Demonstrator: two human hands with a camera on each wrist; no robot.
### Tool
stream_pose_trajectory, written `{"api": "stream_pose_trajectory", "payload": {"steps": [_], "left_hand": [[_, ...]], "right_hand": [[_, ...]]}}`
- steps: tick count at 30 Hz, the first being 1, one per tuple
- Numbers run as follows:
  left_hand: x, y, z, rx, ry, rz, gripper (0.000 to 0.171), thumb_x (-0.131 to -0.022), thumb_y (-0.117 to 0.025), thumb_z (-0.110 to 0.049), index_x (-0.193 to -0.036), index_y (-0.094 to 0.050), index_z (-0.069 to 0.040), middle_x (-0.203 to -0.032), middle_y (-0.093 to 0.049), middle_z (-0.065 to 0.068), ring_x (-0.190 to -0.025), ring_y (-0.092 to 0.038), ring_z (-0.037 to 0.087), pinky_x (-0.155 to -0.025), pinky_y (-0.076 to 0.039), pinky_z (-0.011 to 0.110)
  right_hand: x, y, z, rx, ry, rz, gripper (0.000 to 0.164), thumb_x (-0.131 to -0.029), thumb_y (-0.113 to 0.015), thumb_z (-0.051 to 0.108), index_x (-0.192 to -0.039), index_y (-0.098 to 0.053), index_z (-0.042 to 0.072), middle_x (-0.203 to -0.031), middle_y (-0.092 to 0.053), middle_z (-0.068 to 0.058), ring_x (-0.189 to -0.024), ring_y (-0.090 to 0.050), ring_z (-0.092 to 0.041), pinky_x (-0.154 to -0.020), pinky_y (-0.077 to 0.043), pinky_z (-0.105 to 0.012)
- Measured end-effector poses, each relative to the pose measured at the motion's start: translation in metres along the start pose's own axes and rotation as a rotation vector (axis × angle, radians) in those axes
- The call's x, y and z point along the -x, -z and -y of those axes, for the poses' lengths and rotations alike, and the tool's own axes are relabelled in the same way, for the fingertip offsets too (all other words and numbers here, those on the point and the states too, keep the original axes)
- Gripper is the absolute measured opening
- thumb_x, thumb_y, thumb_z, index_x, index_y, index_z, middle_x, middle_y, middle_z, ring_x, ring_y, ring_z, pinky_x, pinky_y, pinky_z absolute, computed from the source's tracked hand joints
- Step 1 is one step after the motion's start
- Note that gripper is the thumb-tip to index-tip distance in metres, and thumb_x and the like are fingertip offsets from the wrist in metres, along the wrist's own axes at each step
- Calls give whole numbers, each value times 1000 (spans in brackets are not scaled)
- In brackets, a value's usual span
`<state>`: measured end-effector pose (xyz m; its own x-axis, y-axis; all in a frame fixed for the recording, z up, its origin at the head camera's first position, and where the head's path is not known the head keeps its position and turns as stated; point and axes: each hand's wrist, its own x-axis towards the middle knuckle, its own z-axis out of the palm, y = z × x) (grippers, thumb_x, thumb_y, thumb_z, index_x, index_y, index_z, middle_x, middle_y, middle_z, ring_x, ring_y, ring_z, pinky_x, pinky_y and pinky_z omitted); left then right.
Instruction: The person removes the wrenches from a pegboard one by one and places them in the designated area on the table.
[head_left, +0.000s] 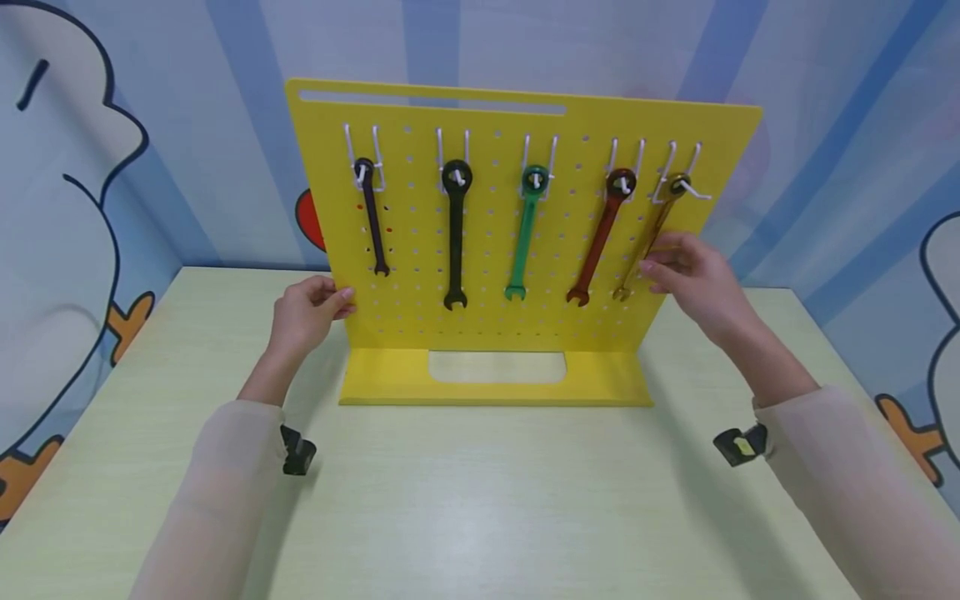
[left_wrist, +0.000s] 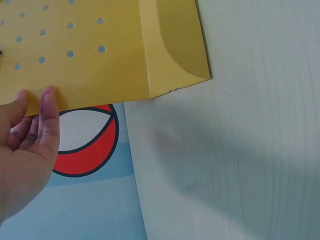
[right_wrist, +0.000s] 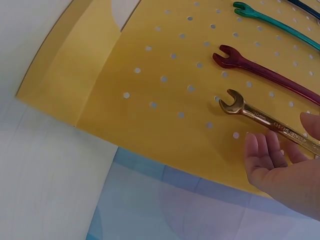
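Both hands are being used at a yellow pegboard in the upper middle of the head frame. Its left edge is being gripped by the left hand. At centre right, a gold combination wrench is being pinched between thumb and fingers of the right hand, while its ring end is being held up by white hooks. Leftward, a red wrench, a green wrench, a black wrench and a smaller dark wrench are being suspended likewise. The pegboard is being supported by the table.
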<state>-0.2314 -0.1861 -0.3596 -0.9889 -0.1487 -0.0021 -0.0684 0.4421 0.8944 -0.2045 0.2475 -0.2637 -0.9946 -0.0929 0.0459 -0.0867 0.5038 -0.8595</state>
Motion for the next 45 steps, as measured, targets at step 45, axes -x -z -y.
{"api": "stream_pose_trajectory", "payload": {"steps": [45], "left_hand": [[-19, -4, 25, -21, 12, -10, 45, -83, -59, -44, -108, -60, -7, -96, -64, 8, -84, -65, 14, -73, -51, 22]], "right_hand": [[16, 6, 10, -62, 81, -60, 25, -93, -52, 8, -116, -45, 4, -80, -61, 7, -66, -63, -12, -66, -51, -23]]}}
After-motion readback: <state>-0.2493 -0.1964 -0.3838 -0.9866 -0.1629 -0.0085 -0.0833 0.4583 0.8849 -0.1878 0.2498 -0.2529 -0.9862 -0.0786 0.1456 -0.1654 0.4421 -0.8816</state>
